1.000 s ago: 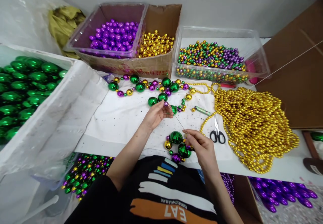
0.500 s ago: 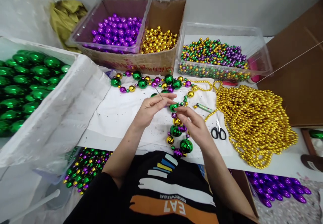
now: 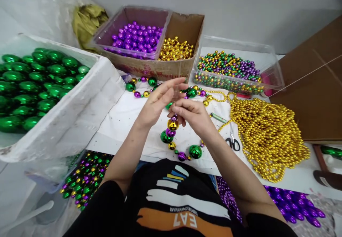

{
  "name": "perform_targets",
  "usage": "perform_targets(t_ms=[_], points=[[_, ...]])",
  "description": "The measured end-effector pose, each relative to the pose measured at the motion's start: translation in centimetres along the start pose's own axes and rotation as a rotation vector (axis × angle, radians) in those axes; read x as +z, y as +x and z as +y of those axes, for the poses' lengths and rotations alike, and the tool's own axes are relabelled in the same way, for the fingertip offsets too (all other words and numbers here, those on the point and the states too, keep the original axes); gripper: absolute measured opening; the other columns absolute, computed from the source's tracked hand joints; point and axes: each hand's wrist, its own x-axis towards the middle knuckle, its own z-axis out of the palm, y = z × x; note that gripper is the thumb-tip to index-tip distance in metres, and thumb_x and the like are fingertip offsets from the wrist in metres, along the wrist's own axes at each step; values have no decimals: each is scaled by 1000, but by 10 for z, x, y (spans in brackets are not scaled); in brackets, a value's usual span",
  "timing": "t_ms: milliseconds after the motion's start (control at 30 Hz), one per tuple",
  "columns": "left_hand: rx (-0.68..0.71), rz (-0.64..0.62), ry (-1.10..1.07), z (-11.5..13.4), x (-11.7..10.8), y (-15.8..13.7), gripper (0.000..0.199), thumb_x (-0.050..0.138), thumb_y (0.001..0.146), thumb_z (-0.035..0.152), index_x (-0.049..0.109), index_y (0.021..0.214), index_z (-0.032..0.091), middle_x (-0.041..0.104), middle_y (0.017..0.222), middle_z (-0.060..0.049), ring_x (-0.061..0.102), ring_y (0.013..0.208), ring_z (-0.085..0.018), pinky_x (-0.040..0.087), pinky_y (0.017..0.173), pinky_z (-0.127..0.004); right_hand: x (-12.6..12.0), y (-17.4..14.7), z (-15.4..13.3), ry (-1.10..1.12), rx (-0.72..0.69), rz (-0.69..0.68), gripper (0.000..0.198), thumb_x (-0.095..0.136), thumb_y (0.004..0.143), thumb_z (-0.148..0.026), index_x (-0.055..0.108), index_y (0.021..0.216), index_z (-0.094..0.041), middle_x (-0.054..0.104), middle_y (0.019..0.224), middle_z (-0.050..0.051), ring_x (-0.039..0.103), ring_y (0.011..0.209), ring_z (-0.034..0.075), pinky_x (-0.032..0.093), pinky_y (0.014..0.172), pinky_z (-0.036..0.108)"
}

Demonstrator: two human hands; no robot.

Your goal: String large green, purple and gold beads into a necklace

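Right hand (image 3: 192, 114) pinches bead string (image 3: 173, 125) over cloth (image 3: 139, 130), partly hidden behind forearm (image 3: 229, 162). Left hand (image 3: 157, 104) blurred at fingers, can't tell if gripping. Shirt (image 3: 160, 198) reads "EA7 EMPORIO ARMANI" upside down; box (image 3: 130, 65) red print illegible.

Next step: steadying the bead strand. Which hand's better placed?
Right, probably. The right hand appears to pinch the bead strand just above a small purple bead; the left hand sits higher, fingers extended; whether it grips anything is unclear.
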Motion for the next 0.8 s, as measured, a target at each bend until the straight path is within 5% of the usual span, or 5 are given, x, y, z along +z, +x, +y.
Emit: perform_targets(t_ms=[167,467,600,800], points=[[-347,-260,-110,-59,-17,-36,50,74,78,54,67,108,14,68,92,-8,65,84,-18,51,71,-26,-7,-6,18,44,-13,215,22,68,85,-39,67,78,-18,58,58,-4,52,50,9,41,47,21],[-720,-203,-221,-79,-34,-65,39,73,78,49,63,82,11,60,75,-2,47,47,-4,52,48,-23,-55,-9,41,144,-98,648,26,72,81,-43,59,76,-21,64,74,0,60,62,11,44,50,20],[-801,-170,-218,-98,-52,-75,39,72,78,49,62,81,11,57,71,0,44,45,-4,51,46,-23,-80,-15,58,330,-28,599,34,74,79,-51,53,79,-24,58,63,-4,59,59,11,42,46,18],[-879,-174,-75,-116,-58,-84,39,70,79,51,59,83,14,56,75,1,44,49,-5,51,51,-24,-98,-31,80,590,132,512,34,79,78,-47,55,79,-23,29,50,-11,29,39,4,23,35,11]])
